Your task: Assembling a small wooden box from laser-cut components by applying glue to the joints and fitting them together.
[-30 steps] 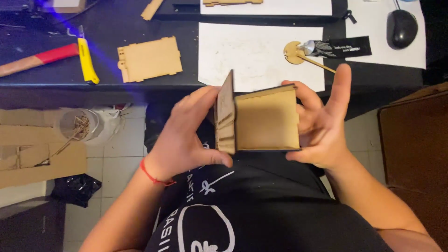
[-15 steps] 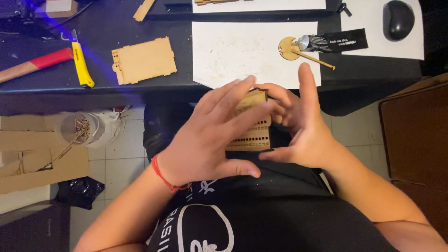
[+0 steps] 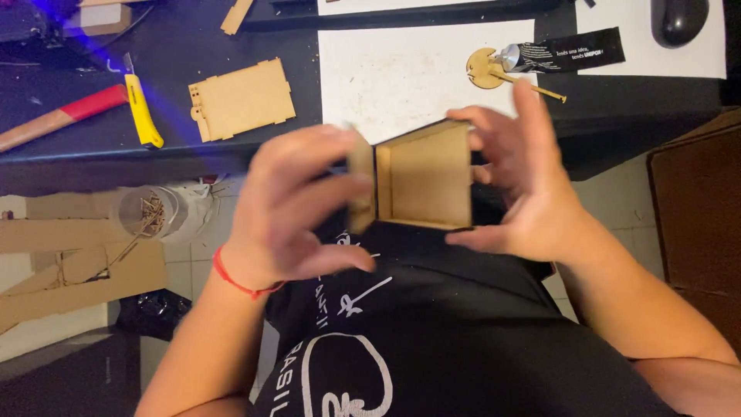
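Both the left hand [image 3: 297,208] and right hand [image 3: 525,189] clasp the light, stiff wooden box [image 3: 423,176] by its sides, below the worktop [image 3: 93,154].

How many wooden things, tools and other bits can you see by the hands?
Wooden pieces: 3, the box in both hands, the flat panel, the round disc
Tools: 2, yellow knife, hammer
Glue tube: 1
Computer mouse: 1
Total: 7

box [image 3: 423,179] between left hand [image 3: 297,207] and right hand [image 3: 525,189], desk [image 3: 193,46] behind
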